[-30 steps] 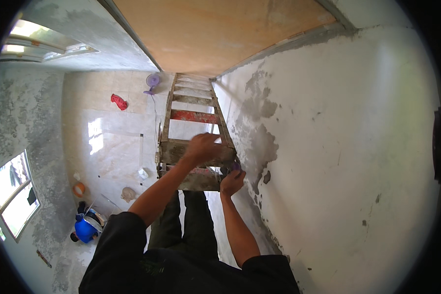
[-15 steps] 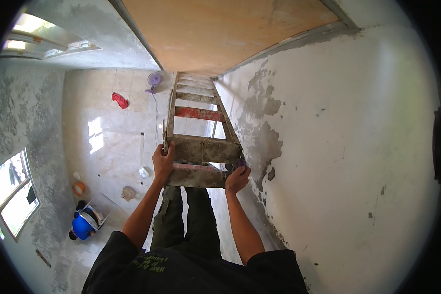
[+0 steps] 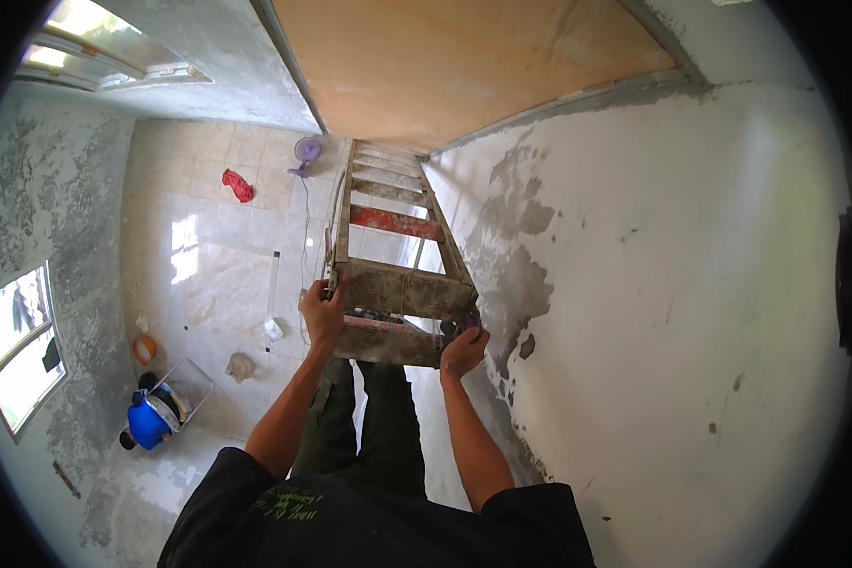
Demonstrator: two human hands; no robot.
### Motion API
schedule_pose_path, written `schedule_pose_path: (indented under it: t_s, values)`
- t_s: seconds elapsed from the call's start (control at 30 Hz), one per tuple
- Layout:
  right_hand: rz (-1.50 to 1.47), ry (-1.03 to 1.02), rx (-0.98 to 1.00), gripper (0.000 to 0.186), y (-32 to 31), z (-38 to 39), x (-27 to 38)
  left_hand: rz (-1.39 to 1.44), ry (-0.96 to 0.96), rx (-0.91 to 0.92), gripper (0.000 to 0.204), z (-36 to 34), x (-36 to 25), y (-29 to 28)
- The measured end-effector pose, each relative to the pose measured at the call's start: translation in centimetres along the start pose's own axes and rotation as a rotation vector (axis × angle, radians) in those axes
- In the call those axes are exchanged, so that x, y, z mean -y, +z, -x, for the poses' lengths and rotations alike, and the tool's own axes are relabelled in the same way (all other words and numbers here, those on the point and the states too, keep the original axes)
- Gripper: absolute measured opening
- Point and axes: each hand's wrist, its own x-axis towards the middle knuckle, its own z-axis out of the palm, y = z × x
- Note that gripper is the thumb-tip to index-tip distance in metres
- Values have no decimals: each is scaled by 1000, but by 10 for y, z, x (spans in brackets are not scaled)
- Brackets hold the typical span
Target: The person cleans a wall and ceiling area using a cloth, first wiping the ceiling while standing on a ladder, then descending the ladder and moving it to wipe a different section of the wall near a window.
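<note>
A worn wooden stepladder point(image 3: 388, 220) with dirty rungs, one of them painted red, stands in front of me. Its top board point(image 3: 407, 287) lies between my two hands. My left hand point(image 3: 322, 310) is closed on the left end of the ladder's top; a thin upright tool-like piece point(image 3: 329, 248) rises beside its fingers, its kind unclear. At the right end, my right hand point(image 3: 463, 353) is closed by the ladder's edge, around a small dark purple object point(image 3: 468, 325) that I cannot identify. My legs are partly hidden below the lower board.
White wall point(image 3: 653, 284) with peeling grey patches runs close on the right; an orange-brown panel point(image 3: 473, 66) is ahead. On the floor below lie a purple fan point(image 3: 307, 151) with its cord, a red cloth point(image 3: 239, 186) and an orange ring-shaped thing point(image 3: 144, 350). A person in blue point(image 3: 148, 423) is at lower left.
The view has shifted slightly, so the room and ladder appear a little further right at the top. Both hands keep their places at the ladder's top.
</note>
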Motion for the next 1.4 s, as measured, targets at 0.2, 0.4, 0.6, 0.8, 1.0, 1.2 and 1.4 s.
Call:
schedule_pose_path:
  t_s: [0.2, 0.4, 0.6, 0.8, 1.0, 1.2, 1.4]
  values:
    - [5, -7, 15, 34, -2, 0, 5, 37, 10, 1, 47, -1, 1, 1]
    - [0, 4, 26, 33, -1, -1, 5, 73, 21, 4, 46, -2, 9, 3]
    - [18, -1, 28, 35, -2, -1, 3, 95, 46, -6, 47, -2, 8, 5]
    - [34, -5, 26, 35, -3, 1, 1, 84, -4, -10, 47, 2, -1, 0]
    - [89, 35, 32, 37, -1, 1, 4, 134, -20, -8, 45, -2, 8, 5]
    - [92, 75, 45, 39, 1, -3, 3, 123, -56, -4, 42, 0, 5, 4]
    - [84, -19, 28, 43, 5, -10, -21, 195, -84, 29, 41, 4, 6, 2]
